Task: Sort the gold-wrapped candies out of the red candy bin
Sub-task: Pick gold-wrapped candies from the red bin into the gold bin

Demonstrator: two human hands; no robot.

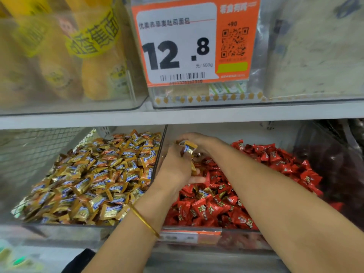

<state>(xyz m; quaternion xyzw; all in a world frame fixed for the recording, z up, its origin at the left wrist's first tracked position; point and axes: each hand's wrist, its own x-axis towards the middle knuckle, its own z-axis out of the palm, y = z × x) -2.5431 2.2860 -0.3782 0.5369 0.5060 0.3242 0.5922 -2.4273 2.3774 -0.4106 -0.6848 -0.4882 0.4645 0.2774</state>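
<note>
Head view, gold-wrapped candies (187,147), crinkled foil, blue labels

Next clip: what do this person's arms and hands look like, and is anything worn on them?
The left forearm and the right forearm are bare, with no sleeves in view. The left hand and the right hand wear no gloves. A thin gold-coloured bangle circles the left wrist. No watch shows; whether any rings are worn is too small to tell.
</note>
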